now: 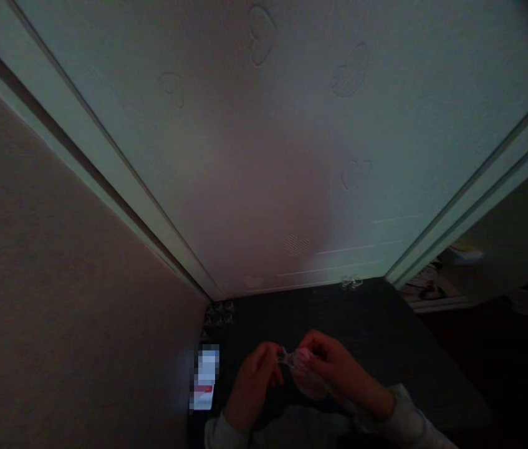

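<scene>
In dim light, my left hand [257, 377] pinches the left end of a small clear glossy piece [287, 357], perhaps plastic. My right hand [336, 368] is closed around a pale pinkish, thin-looking item [310, 381] that hangs below its fingers. The clear piece reaches the pinkish item between my fingertips; I cannot tell whether the two are joined. Both hands are held close together over the dark tabletop [361, 324].
A lit phone screen [205, 377] is at the table's left side. Several small clear pieces [219, 313] sit in the far left corner, with more shiny pieces [351, 282] along the back edge. A pale panel with heart patterns [264, 156] rises behind; a brown wall [67, 280] stands left.
</scene>
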`<state>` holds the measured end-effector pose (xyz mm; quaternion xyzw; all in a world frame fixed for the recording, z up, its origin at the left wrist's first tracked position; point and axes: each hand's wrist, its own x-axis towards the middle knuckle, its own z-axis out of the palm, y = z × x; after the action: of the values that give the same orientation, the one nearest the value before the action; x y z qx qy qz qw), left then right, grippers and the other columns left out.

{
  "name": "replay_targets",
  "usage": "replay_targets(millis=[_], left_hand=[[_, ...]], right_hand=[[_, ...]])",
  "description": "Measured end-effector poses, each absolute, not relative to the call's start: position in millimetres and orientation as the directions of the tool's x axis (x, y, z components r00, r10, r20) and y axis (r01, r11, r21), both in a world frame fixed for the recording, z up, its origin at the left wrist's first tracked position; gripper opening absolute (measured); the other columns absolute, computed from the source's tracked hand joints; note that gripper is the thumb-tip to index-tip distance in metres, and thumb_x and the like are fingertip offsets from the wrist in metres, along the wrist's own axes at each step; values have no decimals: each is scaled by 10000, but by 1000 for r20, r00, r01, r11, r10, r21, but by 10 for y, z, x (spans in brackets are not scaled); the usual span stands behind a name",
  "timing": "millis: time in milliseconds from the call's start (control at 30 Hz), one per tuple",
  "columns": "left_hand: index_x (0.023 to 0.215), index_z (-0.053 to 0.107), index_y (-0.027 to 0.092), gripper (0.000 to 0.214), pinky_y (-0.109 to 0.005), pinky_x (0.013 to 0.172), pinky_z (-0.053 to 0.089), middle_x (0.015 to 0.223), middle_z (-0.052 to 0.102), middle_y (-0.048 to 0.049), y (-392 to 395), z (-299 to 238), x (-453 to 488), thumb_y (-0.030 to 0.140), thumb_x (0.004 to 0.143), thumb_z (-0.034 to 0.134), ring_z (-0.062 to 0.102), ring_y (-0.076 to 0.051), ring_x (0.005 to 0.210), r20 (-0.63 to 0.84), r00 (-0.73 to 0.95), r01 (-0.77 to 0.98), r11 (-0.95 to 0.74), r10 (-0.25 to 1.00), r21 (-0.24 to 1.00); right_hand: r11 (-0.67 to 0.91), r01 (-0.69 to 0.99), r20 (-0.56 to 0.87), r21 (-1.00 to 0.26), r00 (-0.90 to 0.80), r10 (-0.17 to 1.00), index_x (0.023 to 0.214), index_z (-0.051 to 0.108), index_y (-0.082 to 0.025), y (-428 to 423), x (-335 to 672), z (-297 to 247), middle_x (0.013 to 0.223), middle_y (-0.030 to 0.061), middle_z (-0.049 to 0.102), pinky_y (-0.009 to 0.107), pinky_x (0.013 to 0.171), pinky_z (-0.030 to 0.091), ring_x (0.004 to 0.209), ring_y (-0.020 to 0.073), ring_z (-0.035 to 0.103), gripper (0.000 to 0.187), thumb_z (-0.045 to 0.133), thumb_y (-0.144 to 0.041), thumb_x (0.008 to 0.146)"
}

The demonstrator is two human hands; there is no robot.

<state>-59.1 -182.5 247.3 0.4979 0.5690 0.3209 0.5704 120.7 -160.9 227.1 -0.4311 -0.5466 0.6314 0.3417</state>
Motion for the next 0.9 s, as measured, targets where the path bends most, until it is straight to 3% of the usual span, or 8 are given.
replay_targets(millis=[367, 667, 900], left_hand=[[879, 600, 159, 388, -246, 571, 369, 548, 516, 40, -1837, 2462, -574, 487, 850, 395, 500, -146, 568, -333, 109, 251, 298, 936, 921], [889, 590, 163, 332, -247, 586, 377, 592, 527, 33, -1834, 2494, -576, 441, 857, 411, 507, -147, 599, -325, 130, 247, 287, 937, 926], [893, 586, 167, 285, -247, 593, 366, 610, 512, 40, -1837, 2509, -551, 398, 859, 424, 487, -140, 608, -316, 161, 237, 274, 935, 932]], right_hand=[[-182, 46, -184, -982, -430, 884, 733, 502, -175, -1643, 1212, 2185, 637, -23, 563, 227, 522, 373, 570, 117, 511, 308, 540, -472, 806], [-80, 100, -115, -992, -415, 902, 812, 599, -160, -1612, 1220, 2173, 772, 37, 630, 277, 655, 442, 730, 167, 579, 243, 522, -389, 837], [-80, 99, -112, -992, -383, 917, 791, 608, -159, -1619, 1215, 2162, 728, 34, 632, 263, 607, 441, 674, 157, 576, 252, 531, -396, 823]])
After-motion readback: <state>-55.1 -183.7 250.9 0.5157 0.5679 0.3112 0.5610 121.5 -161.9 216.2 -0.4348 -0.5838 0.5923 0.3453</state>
